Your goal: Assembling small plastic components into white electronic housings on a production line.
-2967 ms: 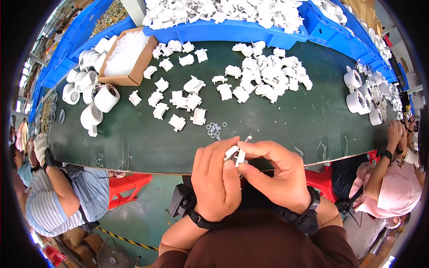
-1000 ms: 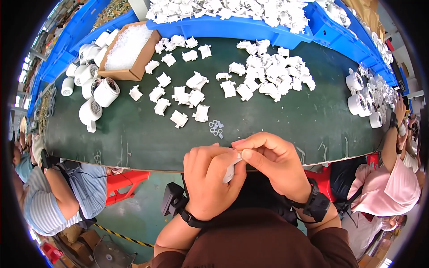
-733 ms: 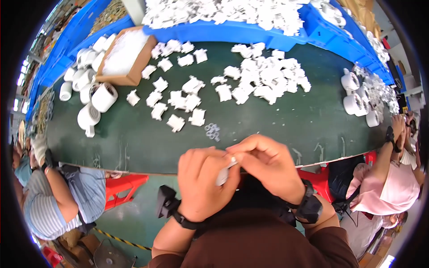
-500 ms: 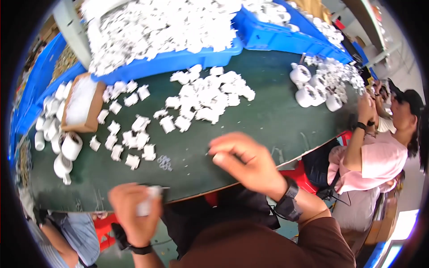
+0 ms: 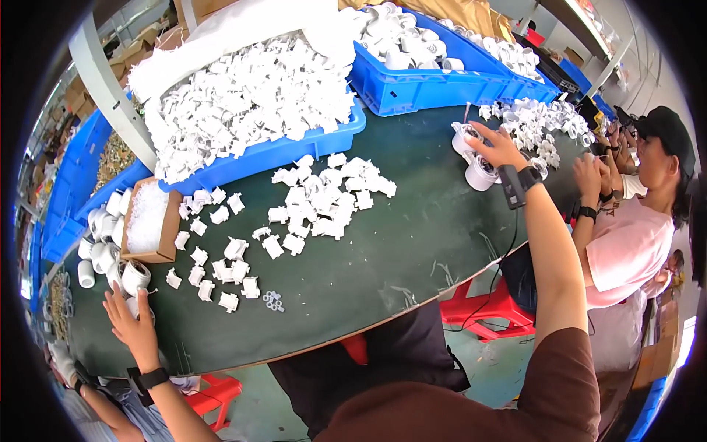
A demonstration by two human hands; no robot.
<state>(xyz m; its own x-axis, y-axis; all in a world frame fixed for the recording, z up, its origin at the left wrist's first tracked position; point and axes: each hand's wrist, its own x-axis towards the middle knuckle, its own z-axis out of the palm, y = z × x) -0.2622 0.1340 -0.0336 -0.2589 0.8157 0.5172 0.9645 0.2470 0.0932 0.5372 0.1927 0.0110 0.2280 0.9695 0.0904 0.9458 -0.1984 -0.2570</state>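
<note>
My left hand is at the left of the table, fingers spread, beside several white round plastic housings. One housing is partly hidden behind its fingers. At the far right, my right hand reaches over another group of white round housings, its fingers stretched out and apart. Its fingertips are close to the housings; whether they touch one I cannot tell. Between my hands lie a heap of small white plastic brackets, a looser group of the same brackets and a few small grey rings.
A blue bin heaped with white parts stands at the back, with another blue bin of white housings to its right. A cardboard box stands at left. One co-worker sits at right; another person's gloved hand shows at lower left.
My left hand has moved left from the table's front edge; the white piece it held no longer shows in it. My right hand has reached away to the far right.
</note>
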